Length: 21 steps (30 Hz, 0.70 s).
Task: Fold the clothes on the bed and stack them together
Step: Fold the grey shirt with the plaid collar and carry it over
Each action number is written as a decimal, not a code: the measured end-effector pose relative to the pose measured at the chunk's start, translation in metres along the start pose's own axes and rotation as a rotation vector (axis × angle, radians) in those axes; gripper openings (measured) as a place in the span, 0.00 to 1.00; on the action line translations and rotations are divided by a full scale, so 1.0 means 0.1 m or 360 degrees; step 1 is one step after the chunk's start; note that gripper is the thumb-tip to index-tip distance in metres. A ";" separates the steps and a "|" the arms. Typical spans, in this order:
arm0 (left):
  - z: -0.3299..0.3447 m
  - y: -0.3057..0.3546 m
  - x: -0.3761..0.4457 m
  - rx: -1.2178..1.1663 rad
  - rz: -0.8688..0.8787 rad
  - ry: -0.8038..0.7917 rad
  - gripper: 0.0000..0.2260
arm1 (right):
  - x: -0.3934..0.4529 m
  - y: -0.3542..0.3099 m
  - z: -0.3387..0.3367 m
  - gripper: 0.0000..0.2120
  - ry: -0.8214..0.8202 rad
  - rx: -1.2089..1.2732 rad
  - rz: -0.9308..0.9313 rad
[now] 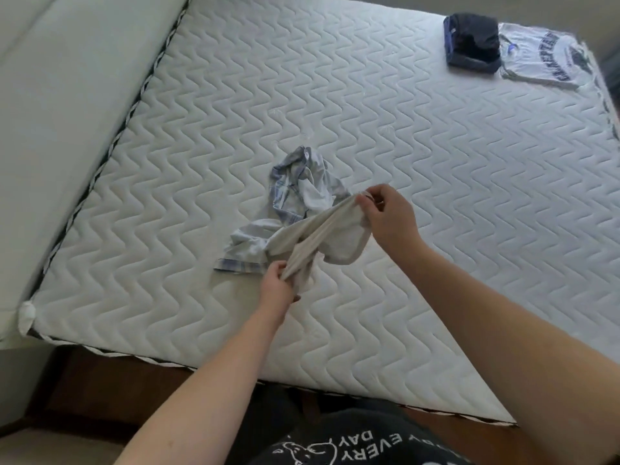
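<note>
- Cream knit, soft and limp: a small cream garment point(322, 236) hangs stretched between both hands, lifted just above the bed point(436, 203).
- The left hand point(276, 283) grips one bunched end, fingers curled tight round the fabric; a loose tail droops below the fist.
- The right hand point(385, 213) pinches the opposite edge between thumb and fingertips, up and away from the left.
- Just beyond the left hand, partly under the held piece, lies a crumpled plaid garment point(295, 193), pale blue and white, not yet folded.
- Far beyond the right hand, near the bed's far corner, sit a folded dark stack point(471, 40) and a folded white printed T-shirt point(540, 57) side by side, touching or nearly so.
- Handling call: this fabric looks light and floppy, with no stiffness, so it should sag and twist wherever it isn't held.
- Best hold, I'd say, is the banded hem or corners, a hand at each end, pulling it flat before laying it down.
- Slipping looks unlikely; bunching is the real nuisance.
</note>
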<state>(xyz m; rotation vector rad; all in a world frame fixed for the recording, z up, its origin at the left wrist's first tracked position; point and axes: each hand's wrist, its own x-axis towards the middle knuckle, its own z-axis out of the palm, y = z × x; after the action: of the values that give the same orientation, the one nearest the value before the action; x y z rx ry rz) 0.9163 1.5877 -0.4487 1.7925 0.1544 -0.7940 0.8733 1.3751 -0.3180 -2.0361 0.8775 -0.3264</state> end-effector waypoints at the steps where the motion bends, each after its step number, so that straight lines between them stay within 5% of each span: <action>1: -0.13 0.00 0.01 0.0115 0.0084 0.0019 0.09 | -0.01 0.08 -0.04 0.05 0.0029 -0.0056 0.0012; 7: -0.75 0.22 0.04 0.0621 0.0336 -0.0065 0.08 | -0.11 0.37 -0.33 0.07 0.0133 -0.0301 -0.0048; 13: -1.09 0.72 0.13 0.0830 0.0638 0.0178 0.08 | -0.26 0.44 -0.52 0.07 0.0064 -0.0699 -0.0006; 17: -1.07 1.31 0.21 0.0402 0.0625 0.0045 0.14 | -0.22 0.18 -0.61 0.06 0.0203 -0.0470 0.0167; 21: -0.96 2.23 0.19 0.0055 0.0817 -0.0083 0.15 | -0.01 -0.32 -0.82 0.03 0.0461 -0.0014 0.0042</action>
<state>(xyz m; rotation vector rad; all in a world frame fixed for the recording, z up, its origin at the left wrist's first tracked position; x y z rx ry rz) 1.0783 1.5835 -0.2667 1.7335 -0.3451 -0.4731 0.8442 1.3369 -0.2437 -2.0134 1.0814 -0.6145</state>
